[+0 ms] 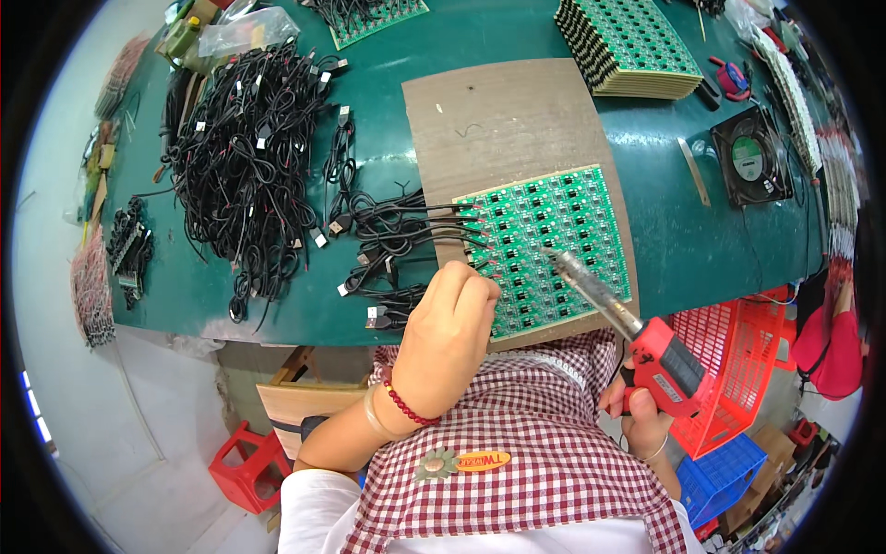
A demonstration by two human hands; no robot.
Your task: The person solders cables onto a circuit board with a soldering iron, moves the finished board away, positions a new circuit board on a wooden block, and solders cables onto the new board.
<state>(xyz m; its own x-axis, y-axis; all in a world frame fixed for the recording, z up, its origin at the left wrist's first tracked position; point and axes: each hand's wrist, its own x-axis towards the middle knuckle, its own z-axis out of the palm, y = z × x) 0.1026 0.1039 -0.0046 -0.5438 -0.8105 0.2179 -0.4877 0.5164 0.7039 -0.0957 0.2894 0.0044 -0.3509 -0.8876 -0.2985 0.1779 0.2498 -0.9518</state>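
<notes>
My right hand [641,417] is closed round the red handle of a soldering gun [666,365], whose metal tip reaches left over a green circuit board panel [563,226]. At the panel's left edge my left hand [452,323] is closed in a pinch, on what seems to be the wire end of a black USB cable [399,297]; the fingers hide most of that end. Just beyond this hand, several black USB cables [392,217] lie with their thin red-tipped wires along the panel's left edge. The panel rests on a brown board [508,102].
A large heap of black cables [245,166] covers the left of the green table [369,120]. Stacked circuit panels [637,46] stand at the back right, near a black fan [752,157] and a metal strip [694,173]. A red crate [715,369] stands below the right edge.
</notes>
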